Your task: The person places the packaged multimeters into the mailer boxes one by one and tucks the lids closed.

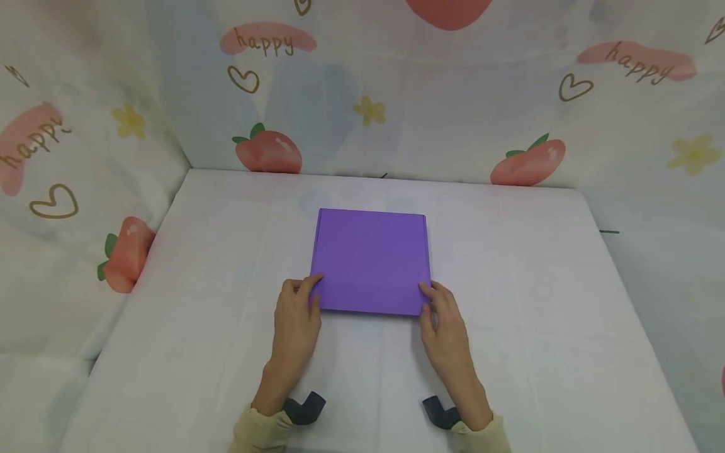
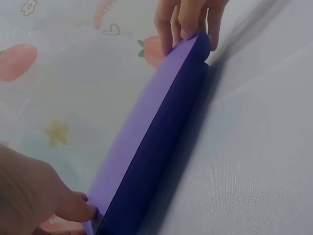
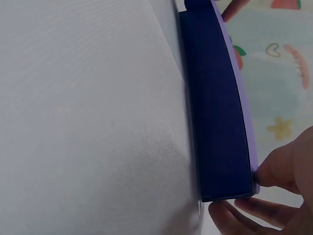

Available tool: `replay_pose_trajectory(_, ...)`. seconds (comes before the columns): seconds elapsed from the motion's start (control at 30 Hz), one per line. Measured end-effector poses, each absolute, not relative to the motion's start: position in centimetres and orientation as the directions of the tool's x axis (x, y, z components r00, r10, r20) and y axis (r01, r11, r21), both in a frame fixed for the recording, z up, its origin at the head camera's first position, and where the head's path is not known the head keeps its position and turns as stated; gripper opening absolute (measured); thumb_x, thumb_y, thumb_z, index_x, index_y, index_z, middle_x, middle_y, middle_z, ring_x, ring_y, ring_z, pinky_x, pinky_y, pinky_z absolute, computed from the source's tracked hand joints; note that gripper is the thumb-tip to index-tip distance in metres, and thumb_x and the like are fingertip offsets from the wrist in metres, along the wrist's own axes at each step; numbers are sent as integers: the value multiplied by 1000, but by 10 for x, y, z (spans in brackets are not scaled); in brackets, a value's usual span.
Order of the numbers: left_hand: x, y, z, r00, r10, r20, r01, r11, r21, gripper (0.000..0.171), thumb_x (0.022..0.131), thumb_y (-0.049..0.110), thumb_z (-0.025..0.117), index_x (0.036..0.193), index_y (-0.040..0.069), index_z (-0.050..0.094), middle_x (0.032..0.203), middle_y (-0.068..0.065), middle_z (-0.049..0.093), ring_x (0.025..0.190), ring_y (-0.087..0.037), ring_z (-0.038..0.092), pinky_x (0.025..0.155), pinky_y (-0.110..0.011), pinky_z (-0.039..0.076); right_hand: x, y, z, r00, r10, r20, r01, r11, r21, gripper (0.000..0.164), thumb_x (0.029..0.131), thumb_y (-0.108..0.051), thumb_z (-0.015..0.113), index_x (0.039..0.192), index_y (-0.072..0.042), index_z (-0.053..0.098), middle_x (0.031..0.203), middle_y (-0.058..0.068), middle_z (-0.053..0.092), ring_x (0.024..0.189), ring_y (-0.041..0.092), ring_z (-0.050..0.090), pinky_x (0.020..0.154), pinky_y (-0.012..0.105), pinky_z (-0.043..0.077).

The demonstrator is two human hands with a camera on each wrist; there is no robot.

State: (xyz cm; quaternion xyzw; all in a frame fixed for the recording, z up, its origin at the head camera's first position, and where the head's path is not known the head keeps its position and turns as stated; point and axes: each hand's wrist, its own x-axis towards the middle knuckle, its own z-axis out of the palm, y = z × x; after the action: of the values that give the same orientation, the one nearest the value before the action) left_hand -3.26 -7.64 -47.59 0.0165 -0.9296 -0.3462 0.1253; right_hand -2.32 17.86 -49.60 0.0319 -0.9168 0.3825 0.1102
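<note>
A flat purple box (image 1: 370,261) with its lid down sits near the middle of the white table, one long side facing me. My left hand (image 1: 296,318) holds its near left corner, with fingertips over the top edge. At the near right corner, my right hand (image 1: 447,330) grips the box in a matching way. In the right wrist view, the right thumb (image 3: 279,169) lies at the lid's corner and the other fingers are at the short side. The box's dark front side (image 2: 156,147) shows in the left wrist view.
A white cloth (image 1: 527,352) covers the table. Behind it and at the sides hangs a printed curtain (image 1: 425,94) with fruit, flowers and hearts. Dark curved wrist mounts (image 1: 306,408) stick out from the beige sleeves (image 1: 260,431).
</note>
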Motion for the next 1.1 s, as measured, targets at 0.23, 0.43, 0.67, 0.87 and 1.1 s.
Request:
replay_pose_trajectory(0.23,-33,-74,-469,-977,-100,186,39,782,622,35,95,-6,64,130,-1,67,115,-28,64,99,-42,64,83,-50,54,-26,181,-497,-974,13,228,-154,701,-696,41,100,4,57,140,1,60,143,24,56,126,43,62,103,57,54)
replay_pose_trajectory(0.43,-34,-73,-461,-983,-101,152,15,788,616,32,95,-5,64,127,-2,70,113,-28,66,100,-43,66,86,-51,53,-27,183,-499,-976,19,216,-143,691,-708,41,100,4,57,140,0,61,143,23,57,135,44,57,108,60,50)
replay_pose_trajectory(0.67,-34,-72,-459,-987,-94,131,8,782,623,31,95,-6,64,125,-3,71,110,-28,67,98,-41,67,84,-51,54,-27,185,-497,-975,26,222,-143,695,-705,41,99,3,58,139,-1,62,143,22,58,123,42,64,99,57,55)
replay_pose_trajectory(0.87,-35,-80,-465,-986,-43,162,61,810,584,39,95,-6,67,133,3,67,110,-25,64,89,-37,66,77,-45,56,-27,185,-499,-972,28,233,-150,688,-710,41,98,4,60,139,-2,62,143,21,59,106,36,69,91,51,58)
replay_pose_trajectory(1.1,-37,-94,-472,-973,87,212,188,831,523,52,94,-4,71,144,3,60,109,-19,60,86,-29,61,76,-40,53,-28,187,-500,-966,10,257,-176,700,-692,41,96,5,65,137,-1,63,140,21,60,104,37,72,88,50,60)
